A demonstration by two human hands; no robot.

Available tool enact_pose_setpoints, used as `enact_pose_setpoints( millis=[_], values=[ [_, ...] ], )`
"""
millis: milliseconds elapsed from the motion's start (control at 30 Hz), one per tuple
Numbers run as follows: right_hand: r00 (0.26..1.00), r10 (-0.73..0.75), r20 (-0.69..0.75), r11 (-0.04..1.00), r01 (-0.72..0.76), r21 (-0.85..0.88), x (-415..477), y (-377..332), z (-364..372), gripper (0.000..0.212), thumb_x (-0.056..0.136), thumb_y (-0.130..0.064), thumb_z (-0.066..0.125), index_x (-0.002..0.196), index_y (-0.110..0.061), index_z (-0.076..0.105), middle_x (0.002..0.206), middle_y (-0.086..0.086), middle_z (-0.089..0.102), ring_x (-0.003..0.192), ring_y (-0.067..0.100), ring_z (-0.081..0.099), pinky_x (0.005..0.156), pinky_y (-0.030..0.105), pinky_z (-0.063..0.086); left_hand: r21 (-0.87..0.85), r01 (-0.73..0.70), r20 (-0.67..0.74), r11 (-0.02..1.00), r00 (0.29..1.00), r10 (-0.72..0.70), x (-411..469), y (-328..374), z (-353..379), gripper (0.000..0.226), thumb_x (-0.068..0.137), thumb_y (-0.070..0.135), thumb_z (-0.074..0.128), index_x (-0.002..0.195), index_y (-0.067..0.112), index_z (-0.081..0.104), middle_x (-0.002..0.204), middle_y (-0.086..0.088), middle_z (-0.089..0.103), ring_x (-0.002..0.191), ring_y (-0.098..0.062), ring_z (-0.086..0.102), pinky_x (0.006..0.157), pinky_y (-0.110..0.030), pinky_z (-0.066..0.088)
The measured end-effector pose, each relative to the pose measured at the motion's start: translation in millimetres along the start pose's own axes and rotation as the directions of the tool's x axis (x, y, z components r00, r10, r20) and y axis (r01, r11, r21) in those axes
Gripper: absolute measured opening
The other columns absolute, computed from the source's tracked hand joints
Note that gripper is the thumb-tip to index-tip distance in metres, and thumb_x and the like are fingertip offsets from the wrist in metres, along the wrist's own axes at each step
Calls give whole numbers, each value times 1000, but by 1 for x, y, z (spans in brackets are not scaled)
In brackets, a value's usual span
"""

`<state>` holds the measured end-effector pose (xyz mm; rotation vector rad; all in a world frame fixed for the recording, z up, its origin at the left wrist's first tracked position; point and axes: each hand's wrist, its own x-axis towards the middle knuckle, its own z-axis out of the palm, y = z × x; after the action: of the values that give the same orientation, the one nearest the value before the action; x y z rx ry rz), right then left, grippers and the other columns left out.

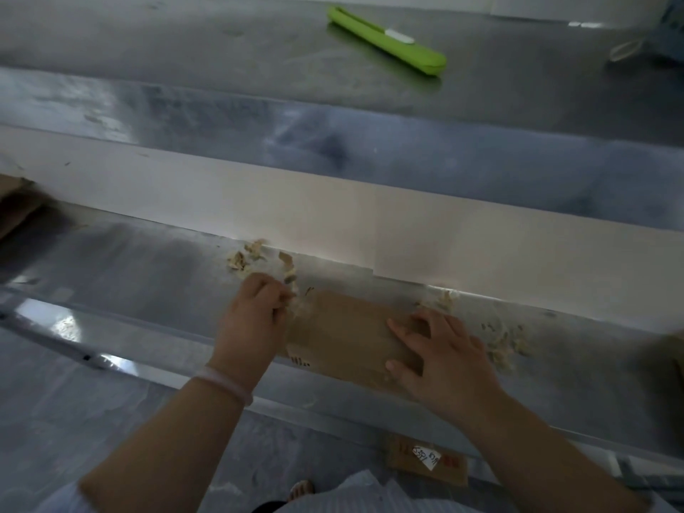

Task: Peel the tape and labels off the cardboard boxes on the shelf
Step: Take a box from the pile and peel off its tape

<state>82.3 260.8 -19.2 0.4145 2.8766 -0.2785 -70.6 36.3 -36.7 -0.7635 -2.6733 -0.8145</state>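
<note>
A flattened brown cardboard box (pixel 348 335) lies on the lower metal shelf (pixel 148 275). At the box's left end my left hand (pixel 255 312) pinches a strip of peeled tape (pixel 290 275) that curls upward from its fingers. My right hand (pixel 440 353) lies spread on the right part of the cardboard, fingers straight, pressing it down. Torn paper and tape scraps (pixel 244 257) lie behind the box, and a further pile of scraps (pixel 505 344) sits to its right.
A green utility knife (pixel 388 40) rests on the upper metal shelf (pixel 222 50). A white wall strip (pixel 333 212) runs behind the lower shelf. Another cardboard piece (pixel 14 205) shows at the far left, and a cardboard box with a white label (pixel 427 459) lies on the floor below.
</note>
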Motion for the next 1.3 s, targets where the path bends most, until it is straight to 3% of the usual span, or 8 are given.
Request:
enact_pose_setpoints(
  millis=[133,367,467,667,933,1067,1167,1300],
  values=[
    [1000,3,2,1000,-3,2,0,0,1,68,83,-76,31,146,-53,20,151,-13,15,141,13,12,110,38,23,-120,-124,155,985,978,142,2,11,-1,34,86,33,53,102,12,74,104,-2,65,85,-13,61,81,-22,48],
    [1000,10,-22,1000,-10,-26,-1,-3,1,90,61,-77,1,147,-53,19,151,-13,14,140,13,10,113,34,15,-160,128,253,979,964,-85,14,5,3,31,84,21,72,115,21,69,113,3,54,80,-11,57,81,-18,42],
    [1000,15,-24,1000,-16,-24,-1,-5,3,90,61,-75,1,147,-53,18,152,-13,12,141,13,8,113,35,13,-106,99,387,989,921,-50,20,6,1,27,84,27,71,110,21,72,116,3,61,99,-12,57,82,-13,35],
    [999,19,-41,1000,-20,-16,1,-2,7,87,64,-76,3,146,-54,20,154,-14,12,141,12,10,114,35,13,3,21,372,1000,928,-21,15,20,2,10,86,25,66,92,18,64,97,-1,60,88,-18,55,75,-26,43],
    [997,25,-67,1000,-24,21,1,-2,11,84,64,-77,9,144,-56,24,152,-16,15,140,10,9,112,33,12,-341,531,195,776,847,-494,15,-9,12,22,84,6,63,76,22,50,78,5,56,79,-25,60,68,-30,50],
    [996,35,-78,999,-33,34,2,-1,14,83,65,-79,10,143,-57,24,151,-17,16,140,9,8,112,33,13,-99,89,92,991,993,-80,8,-18,17,10,78,2,64,77,11,58,86,-5,57,68,-21,53,60,-29,43],
    [996,38,-85,998,-34,50,3,-1,15,82,65,-78,11,143,-57,25,151,-17,17,140,9,8,112,33,13,-127,-107,191,986,973,130,7,-28,18,19,82,24,52,86,13,67,93,-1,60,72,-19,60,64,-32,55],
    [995,44,-94,996,-37,75,3,-1,17,80,65,-78,13,142,-58,27,150,-18,18,139,9,8,112,33,13,-404,280,378,871,918,-120,16,-33,9,13,90,18,64,90,25,74,95,10,68,90,-9,64,87,-21,50]
  ],
)
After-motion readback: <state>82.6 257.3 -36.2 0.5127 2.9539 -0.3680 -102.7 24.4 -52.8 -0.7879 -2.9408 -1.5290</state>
